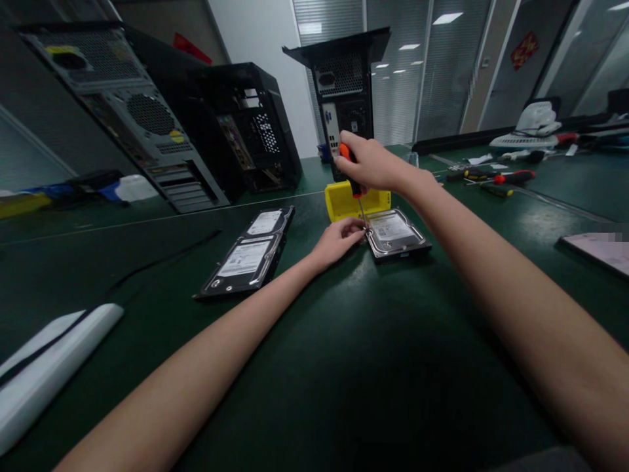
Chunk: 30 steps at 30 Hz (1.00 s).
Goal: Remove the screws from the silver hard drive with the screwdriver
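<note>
Head view: landmark is the flat black-and-silver metal hard drive [399, 232] with white label, lying on the dark green table [314, 354]. Risk, as judged: the orange-and-black screwdriver [356, 189] leans a bit, so an off-axis push could slip the tip, scratching the drive or jabbing the left hand [338, 240], its fingertips right by the tip. Drive could also twist under torque if poorly braced. Right hand [364, 161]: wrapped round the screwdriver handle, above the drive. Left hand: fingers curled at the drive's left edge; pinching or just steadying, can't tell. Yellow plastic box [338, 204] just behind the drive; two black label-topped drives [248, 254] left of it.
</note>
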{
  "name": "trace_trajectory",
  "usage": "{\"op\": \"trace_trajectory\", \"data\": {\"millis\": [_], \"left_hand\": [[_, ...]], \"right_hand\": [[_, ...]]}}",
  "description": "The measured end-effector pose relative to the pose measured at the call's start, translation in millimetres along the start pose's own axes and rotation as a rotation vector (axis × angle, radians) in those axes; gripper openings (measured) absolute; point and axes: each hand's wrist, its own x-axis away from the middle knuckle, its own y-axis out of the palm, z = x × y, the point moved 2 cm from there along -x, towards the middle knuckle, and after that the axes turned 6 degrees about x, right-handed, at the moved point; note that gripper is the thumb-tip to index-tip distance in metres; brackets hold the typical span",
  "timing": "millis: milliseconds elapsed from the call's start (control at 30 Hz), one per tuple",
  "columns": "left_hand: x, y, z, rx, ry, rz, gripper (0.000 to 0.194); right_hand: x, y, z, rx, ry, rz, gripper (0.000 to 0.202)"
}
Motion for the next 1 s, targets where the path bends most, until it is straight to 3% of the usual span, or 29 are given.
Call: {"op": "trace_trajectory", "data": {"millis": [300, 1000], "left_hand": [[-0.6, -0.2, 1.4, 0.012, -0.006, 0.000, 0.027], [-1.0, 0.0, 1.6, 0.005, 0.003, -0.002, 0.029]], "right_hand": [[-0.2, 1.4, 9.7, -0.015, 0.021, 0.017, 0.029], [-1.8, -1.7, 5.7, -0.030, -0.027, 0.004, 0.029]]}}
